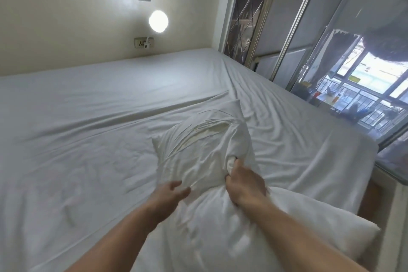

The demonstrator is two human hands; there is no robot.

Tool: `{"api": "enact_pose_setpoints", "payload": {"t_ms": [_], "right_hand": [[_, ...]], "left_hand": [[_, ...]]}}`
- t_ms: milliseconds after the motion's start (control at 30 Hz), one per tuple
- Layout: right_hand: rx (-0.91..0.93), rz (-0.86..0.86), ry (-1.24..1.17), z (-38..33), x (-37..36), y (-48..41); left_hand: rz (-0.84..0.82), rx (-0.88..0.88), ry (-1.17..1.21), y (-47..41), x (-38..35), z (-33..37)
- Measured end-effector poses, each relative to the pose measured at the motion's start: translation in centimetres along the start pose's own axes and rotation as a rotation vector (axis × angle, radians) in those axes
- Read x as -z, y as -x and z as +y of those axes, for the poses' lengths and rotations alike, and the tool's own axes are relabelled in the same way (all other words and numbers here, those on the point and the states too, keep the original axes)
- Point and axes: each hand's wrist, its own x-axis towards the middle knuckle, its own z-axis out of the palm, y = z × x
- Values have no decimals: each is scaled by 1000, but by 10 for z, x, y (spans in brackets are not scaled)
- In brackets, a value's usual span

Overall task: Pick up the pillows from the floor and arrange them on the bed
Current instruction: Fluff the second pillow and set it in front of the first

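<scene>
Gripping a bunched fold of white pillowcase, the right hand (pixel 244 183) holds a pillow (pixel 205 161) above the white-sheeted bed (pixel 88 117), low in the centre of the frame. The left hand (pixel 171 194) rests against the pillow's lower left edge, fingers loosely apart (not clamped). A second pillow (pixel 326 225) lies at lower right, on the bed's near edge.

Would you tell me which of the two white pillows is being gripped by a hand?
The creased white pillow in the middle: the right hand bunches its fabric. The smooth white pillow at lower right lies ungripped.
</scene>
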Motion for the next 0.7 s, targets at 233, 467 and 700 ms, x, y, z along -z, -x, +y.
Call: {"api": "enact_pose_setpoints", "payload": {"t_ms": [233, 467, 700], "right_hand": [[260, -57, 9, -162, 14, 94], [743, -469, -6, -281, -6, 203], [868, -489, -223, -272, -38, 190]], "left_hand": [[331, -47, 126, 94, 105, 17], [398, -87, 40, 160, 169, 42], [282, 70, -130, 163, 198, -1]]}}
